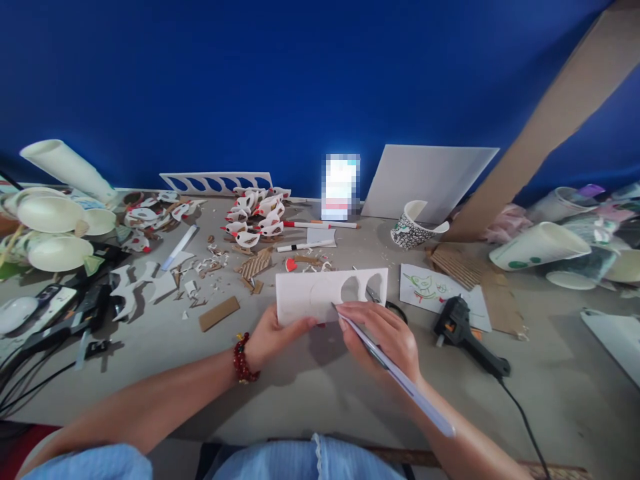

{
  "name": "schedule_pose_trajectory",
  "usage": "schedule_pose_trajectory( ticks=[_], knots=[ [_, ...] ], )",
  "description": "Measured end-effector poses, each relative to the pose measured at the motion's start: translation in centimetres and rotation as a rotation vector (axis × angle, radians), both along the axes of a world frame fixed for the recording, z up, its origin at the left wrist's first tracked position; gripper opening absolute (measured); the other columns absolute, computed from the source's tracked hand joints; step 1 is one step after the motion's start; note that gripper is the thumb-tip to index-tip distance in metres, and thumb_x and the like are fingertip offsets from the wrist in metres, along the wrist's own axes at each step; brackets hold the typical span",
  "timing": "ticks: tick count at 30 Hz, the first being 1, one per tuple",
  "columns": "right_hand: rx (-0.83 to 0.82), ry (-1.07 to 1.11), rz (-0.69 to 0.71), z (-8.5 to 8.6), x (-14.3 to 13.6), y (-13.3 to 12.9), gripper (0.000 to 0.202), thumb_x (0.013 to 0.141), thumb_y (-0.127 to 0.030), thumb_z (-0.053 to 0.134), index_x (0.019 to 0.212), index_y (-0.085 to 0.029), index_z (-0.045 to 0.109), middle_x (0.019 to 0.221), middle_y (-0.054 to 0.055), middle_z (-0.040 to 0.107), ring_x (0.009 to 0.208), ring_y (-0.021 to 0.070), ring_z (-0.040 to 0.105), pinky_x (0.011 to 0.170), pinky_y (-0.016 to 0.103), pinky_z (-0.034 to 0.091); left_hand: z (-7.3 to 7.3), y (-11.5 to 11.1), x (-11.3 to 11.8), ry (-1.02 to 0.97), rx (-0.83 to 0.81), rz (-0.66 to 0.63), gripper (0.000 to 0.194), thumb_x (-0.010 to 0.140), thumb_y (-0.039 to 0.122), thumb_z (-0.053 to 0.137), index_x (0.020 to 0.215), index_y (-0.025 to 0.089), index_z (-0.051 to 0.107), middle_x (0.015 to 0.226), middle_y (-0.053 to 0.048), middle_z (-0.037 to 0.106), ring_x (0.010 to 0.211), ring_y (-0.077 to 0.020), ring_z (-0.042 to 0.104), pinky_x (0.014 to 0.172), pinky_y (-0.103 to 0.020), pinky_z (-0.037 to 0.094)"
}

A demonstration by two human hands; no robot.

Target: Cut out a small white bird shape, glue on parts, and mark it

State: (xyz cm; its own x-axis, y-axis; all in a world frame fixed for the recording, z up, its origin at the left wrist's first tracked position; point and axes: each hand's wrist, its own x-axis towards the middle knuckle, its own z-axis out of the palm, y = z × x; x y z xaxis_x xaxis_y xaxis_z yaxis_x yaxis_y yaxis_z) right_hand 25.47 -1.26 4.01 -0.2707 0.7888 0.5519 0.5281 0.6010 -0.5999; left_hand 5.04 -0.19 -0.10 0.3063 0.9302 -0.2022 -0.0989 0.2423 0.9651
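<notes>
My left hand [273, 340], with a dark red bead bracelet, grips a white foam board strip [295, 293] by its lower left edge, thumb on the near face. Two oval holes are cut through the strip's right part, and a faint curved outline shows left of them. My right hand [383, 337] is closed round a long, slim, pale craft knife [410, 393]. Its dark tip meets the board near that outline, and its back end points down to the right. Behind the strip, a pair of scissors [397, 311] is partly hidden.
Small white birds [247, 237] with red beaks stand behind the strip. Cardboard scraps [219, 313] and white offcuts lie left. A glue gun [463, 333] with cable and a bird drawing [425, 287] lie right. A lit phone [340, 187] leans against the blue wall.
</notes>
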Motion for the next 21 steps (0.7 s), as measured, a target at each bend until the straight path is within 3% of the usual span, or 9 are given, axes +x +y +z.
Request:
schedule_pose_trajectory(
  ticks=[4,8,13,17,21],
  knots=[
    [0.018,0.006,-0.016,0.6,-0.1,-0.3,0.022,0.082,-0.008,0.058,0.098,-0.020,0.065,0.089,0.005,0.073,0.084,0.0174,0.069,0.077,0.028,0.054,-0.4,0.0,-0.2,-0.100,0.002,0.005,0.040,0.076,0.042,0.071,0.104,0.013,0.071,0.103,-0.011,0.074,0.095,-0.0262,0.068,0.088,-0.036,0.054],
    [0.003,0.013,-0.043,0.6,-0.2,-0.5,0.020,0.082,-0.009,0.058,0.098,-0.021,0.064,0.090,0.005,0.073,0.084,0.0181,0.069,0.078,0.030,0.054,0.5,-0.2,0.1,-0.032,0.038,-0.037,0.045,0.072,0.041,0.074,0.108,0.013,0.070,0.105,-0.012,0.073,0.097,-0.0273,0.068,0.088,-0.036,0.055],
    [0.009,-0.013,0.006,-0.2,-0.5,-0.5,0.021,0.081,-0.008,0.058,0.098,-0.020,0.063,0.089,0.005,0.073,0.084,0.0187,0.069,0.078,0.031,0.055,1.1,-0.3,1.0,0.117,0.016,0.146,0.037,0.073,0.040,0.072,0.099,0.014,0.072,0.102,-0.010,0.074,0.092,-0.0268,0.070,0.085,-0.038,0.057],
    [0.059,-0.038,0.003,-0.4,-0.7,-0.5,0.024,0.080,-0.006,0.058,0.099,-0.019,0.063,0.089,0.006,0.074,0.083,0.0191,0.071,0.078,0.032,0.056,1.0,-0.2,1.3,0.130,0.036,0.174,0.032,0.074,0.038,0.071,0.094,0.014,0.072,0.094,-0.009,0.076,0.086,-0.0265,0.071,0.081,-0.038,0.059],
    [0.028,-0.023,0.008,-0.4,-0.9,-0.6,0.024,0.080,-0.007,0.058,0.099,-0.019,0.063,0.089,0.006,0.074,0.083,0.0189,0.071,0.079,0.032,0.057,0.9,-0.2,1.2,0.151,0.023,0.187,0.032,0.072,0.036,0.072,0.096,0.014,0.072,0.098,-0.009,0.075,0.093,-0.0271,0.070,0.086,-0.039,0.057]
  ],
)
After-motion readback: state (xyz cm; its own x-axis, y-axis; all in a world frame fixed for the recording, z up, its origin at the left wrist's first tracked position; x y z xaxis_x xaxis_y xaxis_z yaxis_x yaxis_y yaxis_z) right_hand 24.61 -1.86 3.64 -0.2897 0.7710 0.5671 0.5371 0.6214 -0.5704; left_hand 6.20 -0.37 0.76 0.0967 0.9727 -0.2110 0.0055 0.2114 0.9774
